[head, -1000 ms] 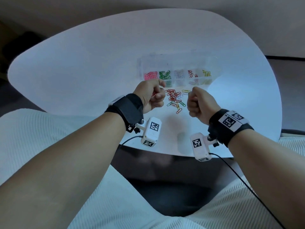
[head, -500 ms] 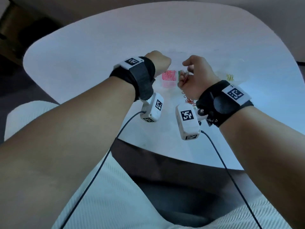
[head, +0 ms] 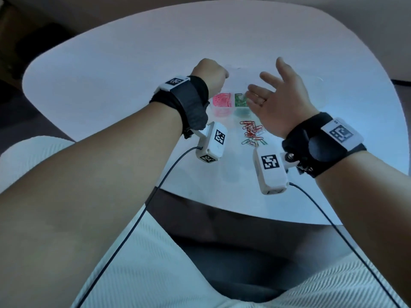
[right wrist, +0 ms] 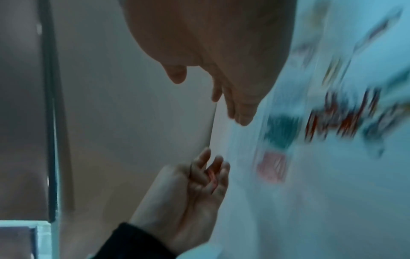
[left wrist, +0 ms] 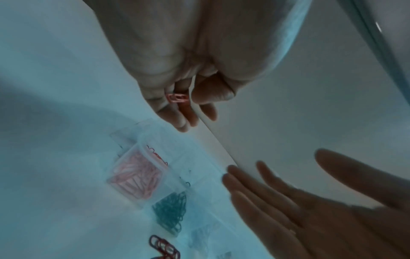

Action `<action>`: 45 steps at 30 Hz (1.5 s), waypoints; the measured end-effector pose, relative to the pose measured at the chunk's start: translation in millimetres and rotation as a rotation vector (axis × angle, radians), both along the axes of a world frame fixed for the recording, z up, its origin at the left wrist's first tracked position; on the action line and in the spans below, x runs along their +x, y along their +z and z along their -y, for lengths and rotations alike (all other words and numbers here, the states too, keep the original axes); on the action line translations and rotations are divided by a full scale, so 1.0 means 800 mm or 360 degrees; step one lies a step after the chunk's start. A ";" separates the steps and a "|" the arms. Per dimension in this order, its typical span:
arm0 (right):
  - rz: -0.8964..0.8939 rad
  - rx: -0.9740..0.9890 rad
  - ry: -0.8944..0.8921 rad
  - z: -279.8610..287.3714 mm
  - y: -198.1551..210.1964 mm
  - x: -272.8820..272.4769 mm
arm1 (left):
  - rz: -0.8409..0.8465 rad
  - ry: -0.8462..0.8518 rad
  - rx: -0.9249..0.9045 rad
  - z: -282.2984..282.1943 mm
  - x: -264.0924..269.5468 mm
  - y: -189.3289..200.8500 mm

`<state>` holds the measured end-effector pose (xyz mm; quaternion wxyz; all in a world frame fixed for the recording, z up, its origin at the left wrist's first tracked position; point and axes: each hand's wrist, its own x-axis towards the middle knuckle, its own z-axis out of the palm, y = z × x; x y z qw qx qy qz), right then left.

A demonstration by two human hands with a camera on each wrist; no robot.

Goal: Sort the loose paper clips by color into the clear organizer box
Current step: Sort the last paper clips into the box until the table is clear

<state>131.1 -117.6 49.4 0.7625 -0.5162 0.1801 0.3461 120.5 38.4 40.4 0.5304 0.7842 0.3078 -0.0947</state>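
Note:
The clear organizer box (head: 219, 112) lies mid-table, with pink clips (head: 222, 100) and green clips (head: 240, 101) in neighbouring compartments. My left hand (head: 219, 74) hovers curled above the pink compartment (left wrist: 135, 177). In the left wrist view it (left wrist: 188, 112) pinches a pink paper clip (left wrist: 178, 98) between its fingers. My right hand (head: 266, 85) is over the box just right of the green clips, fingers spread, palm up and bare. A pile of loose clips (head: 252, 134), mostly red with some green, lies in front of the box.
The round white table (head: 111, 90) has its near edge close to my lap. Cables run from both wrist cameras down over that edge. The box's right-hand compartments are hidden behind my right hand. The right wrist view is blurred.
Both hands rose from the loose pile and moved forward over the box. My right hand went from a pinch to spread fingers. The left hand stays curled.

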 end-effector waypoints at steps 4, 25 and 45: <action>0.0169 -0.0234 -0.0035 0.065 0.003 0.004 | 0.0089 -0.0067 -0.0011 0.014 -0.010 -0.008; 0.0923 -0.2144 0.1126 0.150 -0.081 -0.028 | 0.0196 -0.0849 0.0642 0.112 -0.090 -0.081; 0.0745 -0.1414 0.0460 0.143 -0.088 -0.010 | 0.0123 -0.1458 0.1174 0.118 -0.036 -0.088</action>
